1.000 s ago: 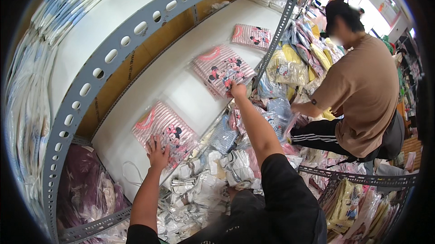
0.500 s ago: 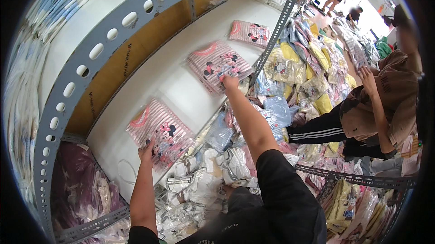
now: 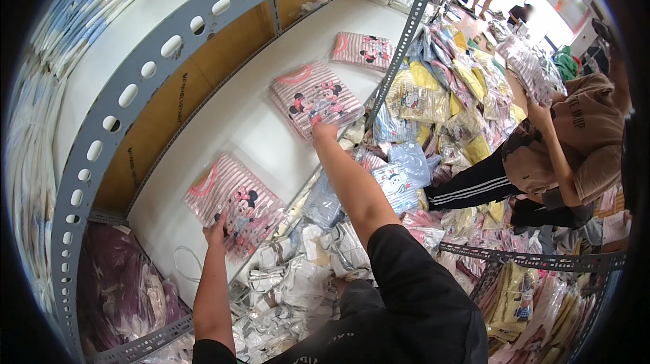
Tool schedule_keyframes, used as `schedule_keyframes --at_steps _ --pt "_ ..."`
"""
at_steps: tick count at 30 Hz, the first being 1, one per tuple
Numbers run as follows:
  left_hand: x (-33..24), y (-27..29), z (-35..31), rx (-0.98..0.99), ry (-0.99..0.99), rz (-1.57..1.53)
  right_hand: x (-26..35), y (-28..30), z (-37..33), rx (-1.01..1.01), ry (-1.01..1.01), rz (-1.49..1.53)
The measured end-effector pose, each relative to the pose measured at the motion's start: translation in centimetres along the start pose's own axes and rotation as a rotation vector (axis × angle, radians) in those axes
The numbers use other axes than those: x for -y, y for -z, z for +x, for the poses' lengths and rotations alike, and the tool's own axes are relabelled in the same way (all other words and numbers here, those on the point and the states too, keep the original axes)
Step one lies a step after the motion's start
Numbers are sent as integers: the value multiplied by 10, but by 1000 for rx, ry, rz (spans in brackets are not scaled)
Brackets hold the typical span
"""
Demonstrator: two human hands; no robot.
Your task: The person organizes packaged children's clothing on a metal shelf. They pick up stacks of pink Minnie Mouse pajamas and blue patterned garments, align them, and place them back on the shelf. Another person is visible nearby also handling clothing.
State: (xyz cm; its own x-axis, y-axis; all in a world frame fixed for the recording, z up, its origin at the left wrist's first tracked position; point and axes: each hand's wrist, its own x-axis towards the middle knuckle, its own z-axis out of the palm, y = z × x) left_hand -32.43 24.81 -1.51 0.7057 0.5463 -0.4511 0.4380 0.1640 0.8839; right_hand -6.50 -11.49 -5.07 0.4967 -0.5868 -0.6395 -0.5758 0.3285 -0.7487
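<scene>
Three flat pink striped garment packs with cartoon mice lie on a white shelf board (image 3: 264, 141). My left hand (image 3: 218, 234) rests on the near edge of the nearest pack (image 3: 233, 203), fingers against its plastic. My right hand (image 3: 323, 127) is stretched out and presses the near corner of the middle pack (image 3: 313, 99). The third pack (image 3: 362, 49) lies farther back, untouched.
A grey perforated steel rail (image 3: 135, 93) arcs above the shelf, and an upright post (image 3: 403, 39) stands at its front edge. Heaps of bagged clothes (image 3: 433, 107) cover the floor to the right. Another person (image 3: 575, 141) bends over them holding a pack.
The other person has bent lower and shifted right, lifting a pack. My hands have stayed on the two nearer packs, which barely moved.
</scene>
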Motion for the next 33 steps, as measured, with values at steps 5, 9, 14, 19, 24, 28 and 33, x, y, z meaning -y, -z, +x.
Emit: schedule_keyframes --at_steps 5,9,14,19,24,28,33 --pt "12 -28 16 88 32 -22 8 32 40 -30 28 -29" --pt "13 9 15 148 28 -30 -35 37 -61 -55 455 -126" --pt "6 -7 12 152 -36 -27 -111 42 -153 683 505 -409" --pt "7 -9 9 152 -143 -37 -138 28 -174 704 692 -940" --pt "29 13 20 -181 -535 625 -106 18 -230 556 1200 -979" --pt "-29 -22 -25 35 -764 1262 -99 9 -237 636 1517 -1118" --pt "-7 -25 -20 154 -782 1239 -116 17 -222 769 1458 -1021"
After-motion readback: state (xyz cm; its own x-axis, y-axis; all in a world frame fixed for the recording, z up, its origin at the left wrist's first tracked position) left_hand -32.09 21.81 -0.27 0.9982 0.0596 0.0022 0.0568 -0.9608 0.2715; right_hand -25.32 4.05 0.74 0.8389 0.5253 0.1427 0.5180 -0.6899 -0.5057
